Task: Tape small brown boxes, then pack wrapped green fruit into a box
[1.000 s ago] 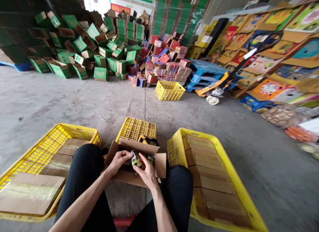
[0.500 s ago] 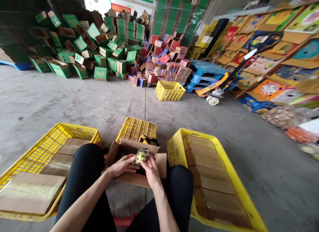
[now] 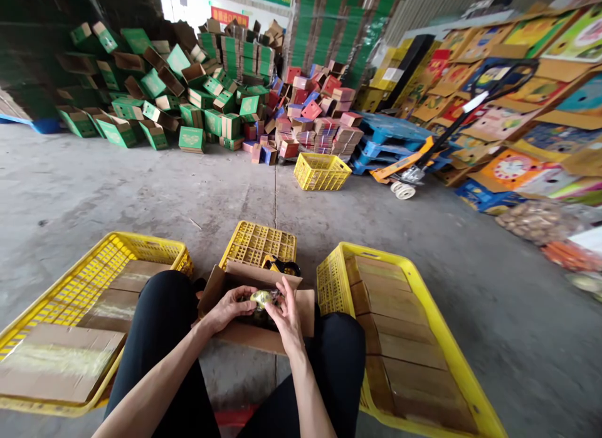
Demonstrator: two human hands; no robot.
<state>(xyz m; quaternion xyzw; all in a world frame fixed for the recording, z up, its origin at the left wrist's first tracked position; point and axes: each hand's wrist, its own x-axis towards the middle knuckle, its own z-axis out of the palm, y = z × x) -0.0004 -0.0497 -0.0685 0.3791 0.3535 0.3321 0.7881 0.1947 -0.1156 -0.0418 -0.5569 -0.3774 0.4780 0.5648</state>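
An open cardboard box (image 3: 301,315) rests between my knees, its flaps spread. My left hand (image 3: 227,307) and my right hand (image 3: 285,315) meet over its opening. Both pinch a small yellow item in clear wrapping (image 3: 261,297), held low at the box's mouth. Dark wrapped items fill the inside of the box, mostly hidden by my hands. Just beyond the box lies an upturned yellow crate (image 3: 258,243) with a black and yellow tape dispenser (image 3: 281,266) on it.
A yellow crate (image 3: 89,281) with sealed cartons sits at my left, another yellow crate (image 3: 463,388) with sealed cartons at my right. Heaps of green and red boxes (image 3: 221,105), a small yellow basket (image 3: 322,171) and a pallet jack (image 3: 414,168) stand across the concrete floor.
The yellow wrapped item was lifted out of the box and held upright half a second ago; now both hands have lowered it back toward the opening, laid flatter.
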